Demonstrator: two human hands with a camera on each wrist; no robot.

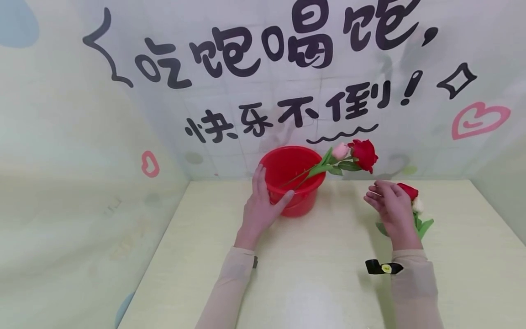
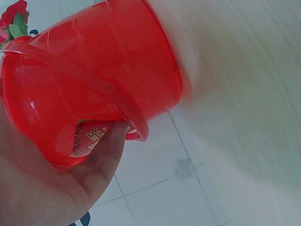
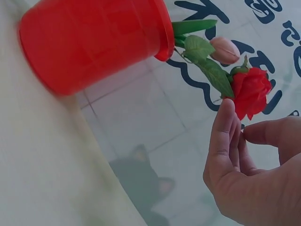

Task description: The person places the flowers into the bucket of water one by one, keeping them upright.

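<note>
A red plastic bucket (image 1: 297,206) stands on the table near the back wall. My left hand (image 1: 260,208) holds it by its left side, fingers along the rim and thumb across the front. In the left wrist view that thumb lies by the bucket's handle (image 2: 80,73), beside a printed label (image 2: 89,136). A red rose (image 1: 363,155) and a pink tulip (image 1: 340,151) lean out over the bucket's right rim, stems inside. To the right, my right hand (image 1: 390,208) hovers with loosely bent fingers, holding nothing, just below the rose in the right wrist view.
Behind my right hand, another red rose (image 1: 410,191) and a white flower (image 1: 418,205) with green leaves lie on the table (image 1: 320,274), partly hidden by the hand. A backdrop with black lettering (image 1: 304,112) rises at the table's back edge.
</note>
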